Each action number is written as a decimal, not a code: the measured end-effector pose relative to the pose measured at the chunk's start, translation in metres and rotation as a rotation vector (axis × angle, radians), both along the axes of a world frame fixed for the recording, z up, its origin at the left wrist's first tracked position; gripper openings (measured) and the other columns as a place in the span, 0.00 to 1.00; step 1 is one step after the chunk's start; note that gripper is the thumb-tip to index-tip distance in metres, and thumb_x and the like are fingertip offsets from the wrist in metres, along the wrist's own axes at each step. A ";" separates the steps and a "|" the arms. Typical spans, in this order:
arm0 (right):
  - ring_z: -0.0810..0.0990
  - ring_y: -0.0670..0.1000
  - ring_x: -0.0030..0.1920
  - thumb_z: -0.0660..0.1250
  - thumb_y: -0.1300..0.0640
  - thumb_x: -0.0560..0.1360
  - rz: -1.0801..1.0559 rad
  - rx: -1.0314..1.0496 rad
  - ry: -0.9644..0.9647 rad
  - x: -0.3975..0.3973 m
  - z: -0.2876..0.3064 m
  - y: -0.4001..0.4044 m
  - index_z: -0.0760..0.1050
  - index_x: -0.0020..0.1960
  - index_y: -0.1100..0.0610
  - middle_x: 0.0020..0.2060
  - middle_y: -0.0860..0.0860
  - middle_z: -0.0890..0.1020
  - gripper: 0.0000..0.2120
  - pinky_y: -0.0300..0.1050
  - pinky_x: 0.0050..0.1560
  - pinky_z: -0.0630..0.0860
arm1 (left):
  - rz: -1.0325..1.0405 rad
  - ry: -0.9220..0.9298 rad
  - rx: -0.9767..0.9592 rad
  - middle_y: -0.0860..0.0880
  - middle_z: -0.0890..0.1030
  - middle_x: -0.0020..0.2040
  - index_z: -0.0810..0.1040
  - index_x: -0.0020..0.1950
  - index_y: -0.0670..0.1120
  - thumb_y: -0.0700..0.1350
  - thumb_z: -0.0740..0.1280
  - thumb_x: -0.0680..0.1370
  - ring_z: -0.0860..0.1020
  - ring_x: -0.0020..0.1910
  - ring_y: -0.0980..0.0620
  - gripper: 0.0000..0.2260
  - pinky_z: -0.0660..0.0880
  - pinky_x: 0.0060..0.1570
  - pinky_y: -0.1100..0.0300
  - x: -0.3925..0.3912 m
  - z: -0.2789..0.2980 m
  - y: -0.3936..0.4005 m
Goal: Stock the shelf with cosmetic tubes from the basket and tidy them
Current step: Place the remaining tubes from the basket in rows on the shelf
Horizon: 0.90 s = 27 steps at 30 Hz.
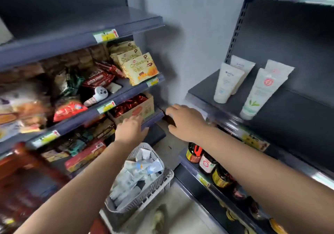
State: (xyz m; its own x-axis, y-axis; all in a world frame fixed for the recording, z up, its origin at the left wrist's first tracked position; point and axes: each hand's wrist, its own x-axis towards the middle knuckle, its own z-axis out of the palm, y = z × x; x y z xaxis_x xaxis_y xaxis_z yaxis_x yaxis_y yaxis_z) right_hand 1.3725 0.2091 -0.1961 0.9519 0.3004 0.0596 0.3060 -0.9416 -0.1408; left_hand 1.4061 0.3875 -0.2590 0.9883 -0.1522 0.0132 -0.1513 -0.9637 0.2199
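Observation:
A white plastic basket [163,180] on the floor below my arms holds several pale cosmetic tubes [139,172] in a loose heap. On the dark shelf [289,105] at the right stand several white tubes upside down on their caps: two at the left [226,82] and two at the right [258,91]. My left hand [131,129] hovers above the basket, fingers apart, holding nothing. My right hand [182,120] is stretched out in the gap between the two shelf units, left of the dark shelf's front edge, fingers spread and empty.
The left shelf unit [126,91] is packed with snack packets, croissant bags [140,69] and a cardboard box of red wrappers [137,107]. Jars with red and yellow labels [206,161] line the lower right shelf. A red-brown wooden piece [23,161] sits at lower left.

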 end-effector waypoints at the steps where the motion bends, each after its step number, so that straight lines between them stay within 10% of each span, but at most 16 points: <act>1: 0.73 0.57 0.57 0.60 0.55 0.75 0.043 -0.019 0.034 0.005 -0.011 0.013 0.69 0.61 0.57 0.57 0.54 0.73 0.16 0.49 0.49 0.72 | 0.032 0.033 0.034 0.44 0.75 0.62 0.69 0.67 0.46 0.53 0.62 0.77 0.72 0.61 0.43 0.20 0.71 0.57 0.50 -0.005 -0.010 0.017; 11: 0.71 0.56 0.62 0.67 0.52 0.72 0.239 -0.023 0.469 0.052 -0.160 0.117 0.70 0.64 0.53 0.62 0.52 0.72 0.21 0.49 0.57 0.73 | 0.330 0.376 -0.060 0.47 0.72 0.64 0.69 0.65 0.49 0.50 0.61 0.76 0.69 0.64 0.45 0.17 0.69 0.58 0.50 -0.037 -0.124 0.128; 27: 0.70 0.53 0.67 0.66 0.52 0.73 -0.435 0.306 1.083 0.102 -0.421 0.124 0.64 0.69 0.58 0.67 0.53 0.71 0.27 0.40 0.57 0.66 | 0.354 0.699 -0.229 0.48 0.70 0.68 0.66 0.68 0.50 0.49 0.63 0.77 0.72 0.63 0.47 0.20 0.73 0.57 0.50 0.035 -0.343 0.131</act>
